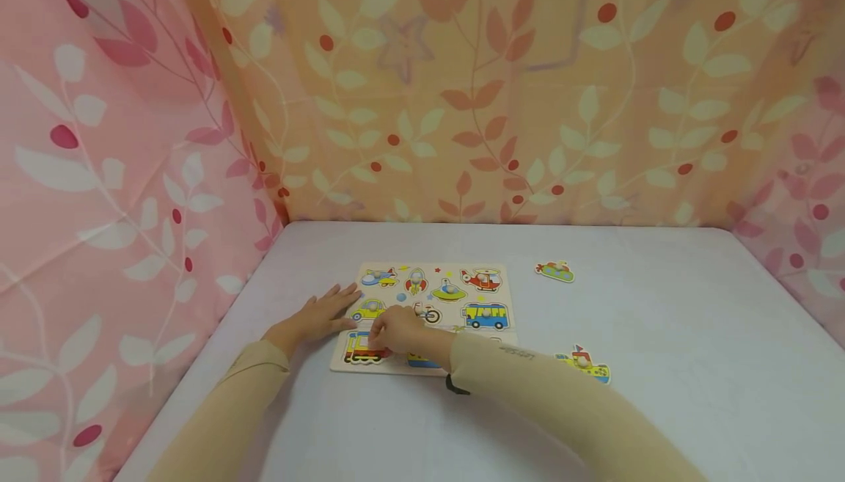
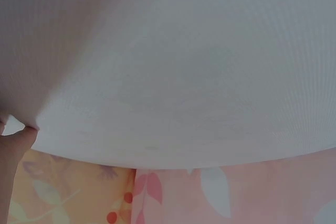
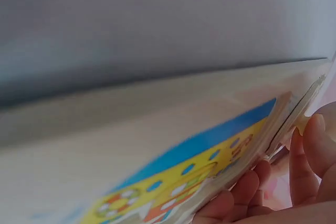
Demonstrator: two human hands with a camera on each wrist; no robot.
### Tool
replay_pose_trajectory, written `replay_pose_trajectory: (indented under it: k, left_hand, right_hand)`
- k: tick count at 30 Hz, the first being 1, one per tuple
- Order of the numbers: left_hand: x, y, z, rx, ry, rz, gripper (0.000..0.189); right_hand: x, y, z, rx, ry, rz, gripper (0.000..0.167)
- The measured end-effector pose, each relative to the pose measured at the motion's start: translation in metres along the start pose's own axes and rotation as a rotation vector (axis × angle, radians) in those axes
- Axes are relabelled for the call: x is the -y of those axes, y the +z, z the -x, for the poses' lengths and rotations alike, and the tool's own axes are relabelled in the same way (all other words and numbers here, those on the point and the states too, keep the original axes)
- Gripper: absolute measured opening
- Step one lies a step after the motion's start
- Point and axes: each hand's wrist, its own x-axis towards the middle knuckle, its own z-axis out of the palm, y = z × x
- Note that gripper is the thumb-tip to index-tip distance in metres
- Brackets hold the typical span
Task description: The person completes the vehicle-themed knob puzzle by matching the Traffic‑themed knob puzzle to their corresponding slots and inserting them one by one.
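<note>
A wooden knob puzzle board (image 1: 455,320) with vehicle pictures lies on the table. At its lower left corner my right hand (image 1: 400,329) pinches the knob of a red-and-yellow train puzzle piece (image 1: 367,354). The piece sits over its train-shaped place, slightly offset from the printed picture. In the right wrist view the thumb and finger (image 3: 314,129) meet at the small knob, and the other fingers lie along the board. My left hand (image 1: 320,315) rests with fingers spread at the board's left edge, fingertips touching it. A blue-and-yellow ship picture (image 3: 194,166) shows beneath the right hand.
Right of the board lie a submarine piece (image 1: 556,271) and a boat piece (image 1: 584,364), the latter partly behind the right sleeve. On the board sit knobbed pieces such as a bus (image 1: 486,315), a helicopter (image 1: 482,279) and a flying saucer (image 1: 449,290). Patterned curtains (image 1: 502,100) enclose the white table.
</note>
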Motion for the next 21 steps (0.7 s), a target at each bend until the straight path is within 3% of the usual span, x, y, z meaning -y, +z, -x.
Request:
replay_pose_trajectory:
  k: [14, 21]
  left_hand:
    - [-0.001, 0.001, 0.001, -0.005, 0.006, 0.006, 0.078]
    - [-0.002, 0.001, 0.001, -0.005, 0.005, 0.008, 0.077]
  right_hand:
    - [0.008, 0.003, -0.002, -0.025, 0.007, 0.009, 0.012]
    - [0.011, 0.007, -0.003, -0.018, 0.006, 0.071, 0.014]
